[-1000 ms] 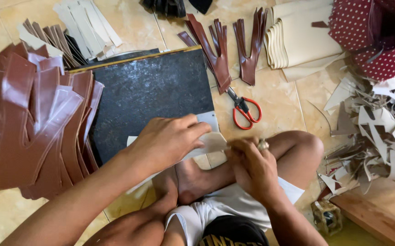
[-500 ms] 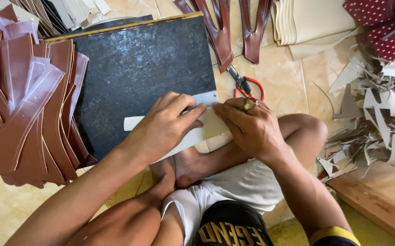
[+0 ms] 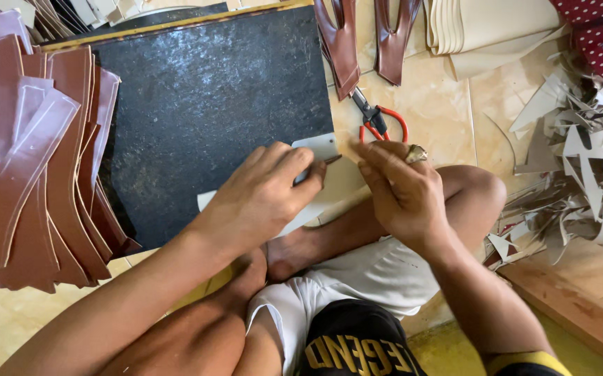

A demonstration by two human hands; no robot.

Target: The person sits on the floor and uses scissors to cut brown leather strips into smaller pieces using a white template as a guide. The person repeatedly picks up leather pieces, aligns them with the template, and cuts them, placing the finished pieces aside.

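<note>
While left hand [image 3: 263,198] presses pale sheet [image 3: 319,147] flat on dark board [image 3: 204,111] at frame centre, fingers together, right hand [image 3: 402,191] pinches its edge. Sheet looks thin, light, bendable; best gripped at edge. Scissors [image 3: 378,124] near.

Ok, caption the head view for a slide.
Both hands, left hand and right hand, press a pale sheet on a dark board.
</note>
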